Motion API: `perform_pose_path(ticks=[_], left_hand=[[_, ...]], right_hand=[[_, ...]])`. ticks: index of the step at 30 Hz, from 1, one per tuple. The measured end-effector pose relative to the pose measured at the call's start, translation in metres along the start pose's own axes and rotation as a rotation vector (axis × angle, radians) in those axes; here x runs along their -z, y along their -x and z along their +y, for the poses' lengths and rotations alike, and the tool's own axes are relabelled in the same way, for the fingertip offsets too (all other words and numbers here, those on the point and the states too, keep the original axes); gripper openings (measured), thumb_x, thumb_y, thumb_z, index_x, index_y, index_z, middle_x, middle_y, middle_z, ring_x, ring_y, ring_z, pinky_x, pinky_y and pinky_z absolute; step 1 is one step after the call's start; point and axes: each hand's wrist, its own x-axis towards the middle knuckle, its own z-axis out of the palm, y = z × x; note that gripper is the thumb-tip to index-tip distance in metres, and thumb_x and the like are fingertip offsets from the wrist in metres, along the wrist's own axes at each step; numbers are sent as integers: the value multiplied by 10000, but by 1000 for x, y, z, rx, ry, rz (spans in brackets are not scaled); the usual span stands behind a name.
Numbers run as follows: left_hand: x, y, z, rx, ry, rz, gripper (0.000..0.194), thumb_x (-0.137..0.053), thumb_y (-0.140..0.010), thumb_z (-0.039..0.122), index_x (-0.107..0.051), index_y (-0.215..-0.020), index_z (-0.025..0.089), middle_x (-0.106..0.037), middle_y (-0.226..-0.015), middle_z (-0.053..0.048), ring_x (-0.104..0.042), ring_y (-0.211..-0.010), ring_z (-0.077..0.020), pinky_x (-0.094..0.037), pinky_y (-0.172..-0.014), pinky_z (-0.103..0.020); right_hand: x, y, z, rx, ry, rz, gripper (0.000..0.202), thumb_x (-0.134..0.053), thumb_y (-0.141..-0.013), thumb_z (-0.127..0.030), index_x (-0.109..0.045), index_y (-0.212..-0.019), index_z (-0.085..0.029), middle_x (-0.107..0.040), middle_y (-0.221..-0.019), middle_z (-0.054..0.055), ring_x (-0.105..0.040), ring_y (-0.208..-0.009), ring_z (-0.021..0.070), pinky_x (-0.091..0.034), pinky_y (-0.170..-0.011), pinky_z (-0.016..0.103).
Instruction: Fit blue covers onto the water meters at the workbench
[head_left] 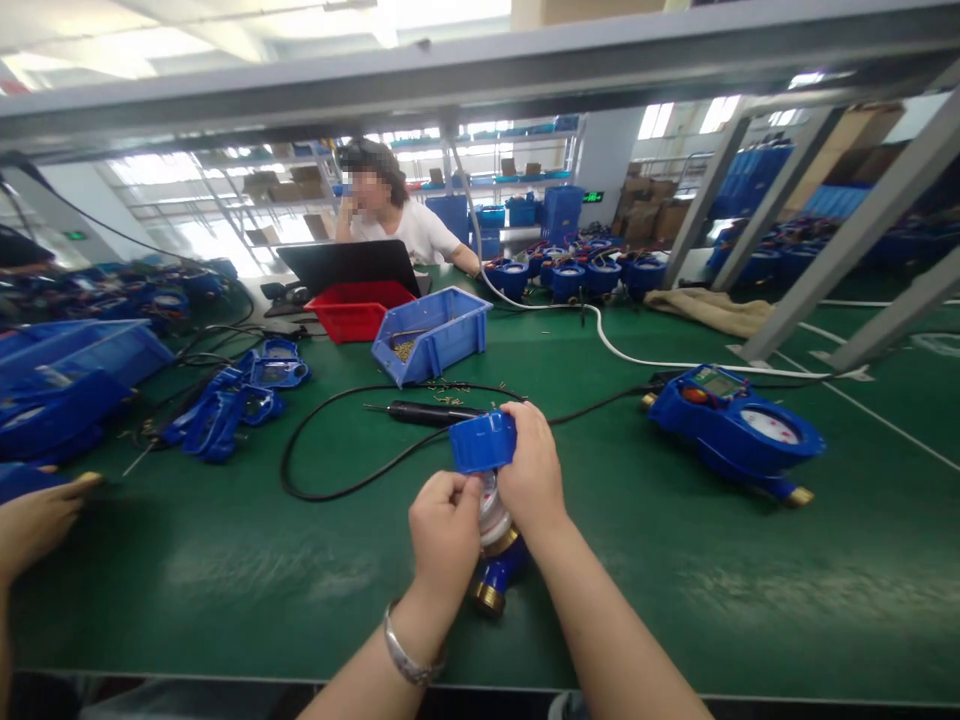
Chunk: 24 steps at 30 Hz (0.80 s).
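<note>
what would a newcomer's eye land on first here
Probably the left hand and right hand near the centre, with a blue cover above a brass-ended meter. Farther back, a red bin stands out beside a blue one.

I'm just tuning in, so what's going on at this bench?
A person's right hand holds a blue cover just above a meter on the green table. The left hand is beside the meter's white upper part, its exact grip unclear. A black screwdriver lies beyond the hands, and another blue meter rests to the right. Someone else's hand reaches in at the left.
</note>
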Motion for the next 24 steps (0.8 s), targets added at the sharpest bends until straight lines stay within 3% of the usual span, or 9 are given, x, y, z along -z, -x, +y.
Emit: perform_pose_path(ticks=[6, 10, 15, 17, 19, 22, 24], left_hand=[[5, -12, -8, 328, 345, 10, 171, -632, -740, 217, -571, -601, 139, -499, -558, 24, -432, -546, -101, -332, -525, -206], [6, -22, -14, 635, 673, -26, 259, -490, -824, 79, -464, -572, 131, -479, -534, 34, -468, -512, -75, -420, -551, -192], [11, -36, -20, 979, 930, -92, 301, -300, -915, 64, -512, -704, 95, -587, -705, -43, -610, -685, -122, -533, -661, -279], [12, -39, -22, 1034, 971, -85, 317, -277, -935, 96, -490, -701, 108, -556, -668, -15, -588, -620, -104, -537, -638, -275], [13, -41, -24, 1035, 975, -72, 342, -275, -943, 111, -413, -631, 140, -431, -547, 50, -478, -464, -64, -504, -548, -225], [15, -43, -24, 959, 908, -92, 362, -311, -936, 126, -299, -577, 171, -239, -480, 94, -249, -353, -36, -301, -366, -145], [18, -44, -23, 853, 828, -117, 332, -372, -921, 184, -294, -597, 176, -228, -479, 101, -195, -351, -33, -178, -337, -142]], right_hand=[[-4, -2, -1, -55, -57, 112, 500, -356, -609, -32, -534, -1067, -121, -579, -1087, 136, -485, -1100, 259, -386, -965, 467], [-6, -1, -1, -54, -68, 146, 527, -349, -586, -26, -542, -1068, -117, -585, -1087, 131, -490, -1100, 251, -377, -980, 462], [-4, 2, 2, -46, -59, 159, 518, -357, -596, -38, -530, -1078, -111, -588, -1090, 133, -498, -1092, 260, -394, -964, 473], [-2, 3, 3, -41, -49, 154, 511, -360, -611, -45, -516, -1092, -118, -587, -1095, 131, -496, -1097, 259, -400, -960, 476], [0, 3, 3, -26, -37, 130, 500, -367, -624, -51, -508, -1097, -130, -585, -1102, 124, -495, -1102, 252, -397, -970, 469], [2, 3, 1, 7, -10, 59, 488, -388, -629, -52, -512, -1093, -139, -577, -1118, 119, -488, -1119, 243, -380, -1000, 452], [4, 3, -2, 22, 19, 2, 478, -402, -632, -48, -523, -1086, -135, -572, -1124, 125, -476, -1136, 248, -366, -1017, 453]])
